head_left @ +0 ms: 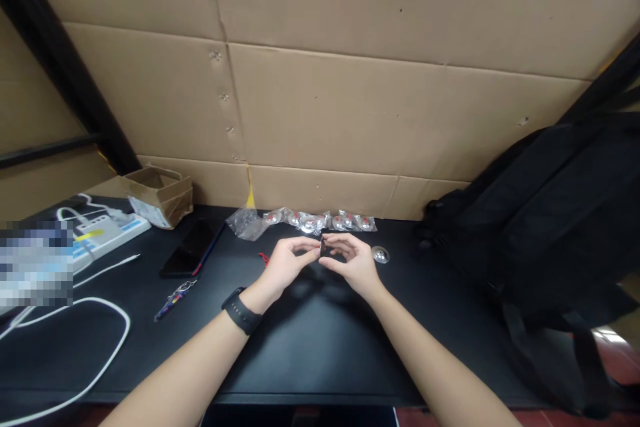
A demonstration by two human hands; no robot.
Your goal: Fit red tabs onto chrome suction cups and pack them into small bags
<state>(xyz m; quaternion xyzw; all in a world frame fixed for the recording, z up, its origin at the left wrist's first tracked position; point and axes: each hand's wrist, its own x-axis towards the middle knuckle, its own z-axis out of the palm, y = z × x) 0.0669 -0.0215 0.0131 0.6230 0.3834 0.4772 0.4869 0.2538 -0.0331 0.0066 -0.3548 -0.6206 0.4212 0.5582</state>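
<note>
Both hands meet above the black table. My left hand [285, 267], with a black watch [243, 311] on its wrist, pinches one side of a small, thin round piece [323, 248] seen nearly edge-on, dark with some red. On the other side, the fingers and thumb of my right hand [356, 265] grip the same piece. Just right of that hand lies a shiny round metal disc [381, 254]. Behind the hands, several clear-wrapped metal discs [345, 220] with red middles form a row. A bit of red cord [264, 258] shows beside my left hand, partly hidden.
An empty-looking clear plastic bag [246, 223] lies at the row's left end. Further left are a dark phone [193, 250], a keyring [175, 299], an open cardboard box [159, 193], a white power strip [113, 239] and a looped white cable [125, 320]. A black backpack [545, 233] fills the right side.
</note>
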